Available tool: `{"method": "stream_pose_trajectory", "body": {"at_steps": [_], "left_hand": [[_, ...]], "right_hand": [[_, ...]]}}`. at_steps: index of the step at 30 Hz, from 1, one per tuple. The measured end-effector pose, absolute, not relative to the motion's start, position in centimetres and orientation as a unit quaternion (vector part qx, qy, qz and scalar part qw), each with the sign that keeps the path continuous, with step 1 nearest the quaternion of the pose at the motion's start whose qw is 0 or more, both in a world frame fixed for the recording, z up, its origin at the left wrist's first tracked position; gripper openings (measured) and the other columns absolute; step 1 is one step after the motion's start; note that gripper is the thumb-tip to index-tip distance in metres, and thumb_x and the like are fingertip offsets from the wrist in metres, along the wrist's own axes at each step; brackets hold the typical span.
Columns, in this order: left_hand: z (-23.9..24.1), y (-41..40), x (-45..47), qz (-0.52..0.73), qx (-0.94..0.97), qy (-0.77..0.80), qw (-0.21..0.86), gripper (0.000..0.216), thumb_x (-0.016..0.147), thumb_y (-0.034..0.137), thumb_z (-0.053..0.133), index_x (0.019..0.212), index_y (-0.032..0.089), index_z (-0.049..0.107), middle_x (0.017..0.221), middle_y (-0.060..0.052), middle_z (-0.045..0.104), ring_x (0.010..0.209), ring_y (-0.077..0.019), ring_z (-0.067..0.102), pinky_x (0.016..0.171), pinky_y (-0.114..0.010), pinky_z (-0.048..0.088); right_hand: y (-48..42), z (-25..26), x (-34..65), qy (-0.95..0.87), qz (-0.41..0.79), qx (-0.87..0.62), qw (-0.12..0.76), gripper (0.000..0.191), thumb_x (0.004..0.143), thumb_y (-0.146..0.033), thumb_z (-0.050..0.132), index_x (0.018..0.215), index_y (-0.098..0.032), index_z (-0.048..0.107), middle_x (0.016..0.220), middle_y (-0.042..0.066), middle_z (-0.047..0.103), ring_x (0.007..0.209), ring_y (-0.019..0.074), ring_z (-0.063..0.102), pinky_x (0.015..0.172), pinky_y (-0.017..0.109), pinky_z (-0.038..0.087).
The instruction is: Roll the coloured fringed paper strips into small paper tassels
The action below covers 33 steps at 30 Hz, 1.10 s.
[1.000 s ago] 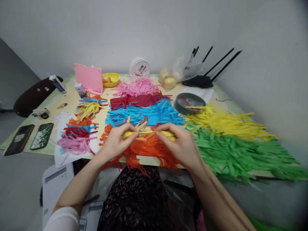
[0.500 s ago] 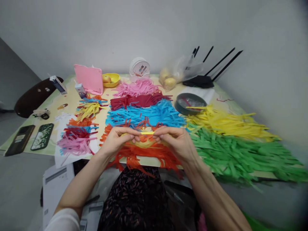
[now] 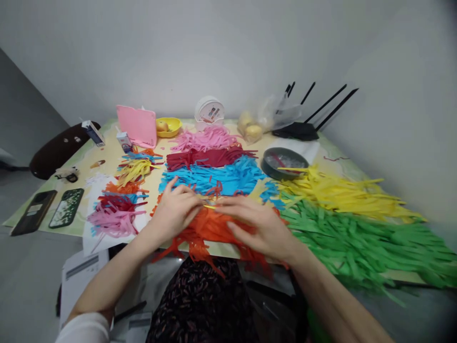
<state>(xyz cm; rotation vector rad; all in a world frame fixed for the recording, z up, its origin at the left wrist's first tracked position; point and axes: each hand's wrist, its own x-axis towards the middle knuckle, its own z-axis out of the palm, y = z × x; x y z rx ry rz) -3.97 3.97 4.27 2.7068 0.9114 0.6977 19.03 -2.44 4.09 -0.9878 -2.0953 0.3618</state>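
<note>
A short, narrow yellow paper strip [image 3: 210,206] spans the gap between my two hands, above a pile of orange paper strips [image 3: 210,226]. My left hand [image 3: 180,209] is closed at the strip's left end, its fingertips bent together. My right hand [image 3: 259,224] reaches over the orange pile with fingers stretched out and thumb apart; its fingertips are at the strip's right end, and whether they touch it is unclear. Some blurred pale yellow paper shows behind the right hand. Blue strips [image 3: 214,176] lie just beyond both hands.
Dark red strips [image 3: 207,158] and pink strips [image 3: 207,138] lie farther back. Yellow strips [image 3: 342,195] and green strips [image 3: 364,238] spread rightward beside a dark round tin [image 3: 283,164]. Mixed bundles [image 3: 119,209], two phones [image 3: 66,207] and a pink tablet case [image 3: 137,126] occupy the left.
Both hands have lowered toward the orange pile. My right hand has gone from a pinch on the yellow strip to stretched-out fingers. The view has tilted slightly upward.
</note>
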Motion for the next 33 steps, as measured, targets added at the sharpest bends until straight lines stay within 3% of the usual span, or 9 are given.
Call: {"method": "stream_pose_trajectory", "body": {"at_steps": [3, 8, 11, 14, 18, 21, 26, 30, 33], "left_hand": [[3.2, 4.2, -4.1, 0.271, 0.917, 0.293, 0.012, 0.019, 0.094, 0.020, 0.053, 0.098, 0.027, 0.071, 0.097, -0.002, 0.077, 0.108, -0.0211, 0.064, 0.118, -0.063, 0.019], [2.1, 4.7, -4.8, 0.364, 0.900, 0.230, 0.071, 0.017, 0.090, 0.021, 0.063, 0.099, 0.032, 0.071, 0.102, 0.000, 0.078, 0.106, -0.0202, 0.069, 0.118, -0.065, 0.020], [1.4, 5.0, -5.2, 0.390, 0.883, 0.246, 0.085, 0.019, 0.088, 0.022, 0.066, 0.102, 0.034, 0.072, 0.101, 0.000, 0.078, 0.107, -0.0208, 0.069, 0.119, -0.063, 0.019], [0.9, 5.0, -4.7, 0.423, 0.853, 0.297, 0.067, 0.018, 0.088, 0.019, 0.063, 0.098, 0.031, 0.073, 0.094, 0.000, 0.079, 0.106, -0.0211, 0.070, 0.120, -0.061, 0.017], [1.0, 4.8, -2.4, 0.510, 0.761, 0.357, 0.182, 0.013, 0.088, 0.022, 0.063, 0.088, 0.025, 0.076, 0.094, -0.003, 0.079, 0.093, -0.0197, 0.072, 0.117, -0.053, 0.031], [1.8, 4.9, -0.7, 0.531, 0.687, 0.375, 0.325, 0.015, 0.088, 0.027, 0.063, 0.088, 0.022, 0.077, 0.105, -0.007, 0.077, 0.103, -0.0219, 0.070, 0.111, -0.046, 0.042], [2.7, 6.1, 1.1, 0.512, 0.638, 0.355, 0.453, 0.019, 0.085, 0.032, 0.067, 0.092, 0.019, 0.078, 0.117, -0.010, 0.074, 0.117, -0.0255, 0.065, 0.111, -0.044, 0.042], [2.9, 8.1, 1.7, 0.542, 0.609, 0.371, 0.444, 0.019, 0.082, 0.033, 0.070, 0.089, 0.018, 0.078, 0.108, -0.009, 0.076, 0.112, -0.0249, 0.067, 0.107, -0.042, 0.045], [3.0, 9.7, 1.2, 0.584, 0.576, 0.391, 0.418, 0.021, 0.082, 0.036, 0.070, 0.087, 0.017, 0.077, 0.089, -0.007, 0.078, 0.096, -0.0214, 0.071, 0.095, -0.035, 0.052]], "right_hand": [[-0.7, 4.0, 19.1, -0.756, 0.264, -0.472, 0.369, 0.029, 0.093, -0.030, 0.056, 0.117, -0.021, 0.070, 0.121, 0.009, 0.072, 0.113, 0.0242, 0.066, 0.102, 0.044, 0.049], [1.7, 2.5, 18.1, -0.674, 0.533, -0.392, 0.328, 0.035, 0.084, -0.050, 0.066, 0.094, -0.017, 0.076, 0.091, 0.007, 0.078, 0.086, 0.0216, 0.072, 0.082, 0.036, 0.055], [1.8, 1.5, 17.0, -0.607, 0.582, -0.385, 0.380, 0.035, 0.076, -0.051, 0.075, 0.082, -0.016, 0.075, 0.075, 0.004, 0.075, 0.071, 0.0163, 0.069, 0.073, 0.030, 0.054], [1.4, 1.2, 15.8, -0.551, 0.595, -0.385, 0.442, 0.029, 0.073, -0.045, 0.080, 0.083, -0.017, 0.075, 0.071, 0.002, 0.073, 0.067, 0.0142, 0.067, 0.070, 0.028, 0.053], [1.7, 1.9, 14.7, -0.511, 0.562, -0.366, 0.538, 0.027, 0.073, -0.044, 0.079, 0.087, -0.021, 0.077, 0.074, 0.002, 0.075, 0.071, 0.0167, 0.070, 0.075, 0.033, 0.056], [2.5, 2.7, 14.6, -0.519, 0.511, -0.370, 0.577, 0.028, 0.074, -0.048, 0.078, 0.084, -0.022, 0.076, 0.075, 0.003, 0.075, 0.078, 0.0195, 0.071, 0.079, 0.036, 0.057], [3.4, 3.4, 15.1, -0.536, 0.454, -0.394, 0.592, 0.028, 0.080, -0.046, 0.073, 0.092, -0.022, 0.063, 0.079, 0.001, 0.072, 0.076, 0.0169, 0.070, 0.074, 0.030, 0.055], [5.5, 3.1, 17.5, -0.648, 0.298, -0.444, 0.541, 0.020, 0.090, -0.039, 0.061, 0.100, -0.022, 0.062, 0.101, 0.004, 0.072, 0.091, 0.0166, 0.069, 0.084, 0.030, 0.053], [9.2, 2.9, 23.4, -0.685, 0.120, -0.594, 0.405, 0.022, 0.094, -0.033, 0.055, 0.106, -0.020, 0.068, 0.110, 0.007, 0.073, 0.106, 0.0194, 0.065, 0.096, 0.032, 0.047]]}}
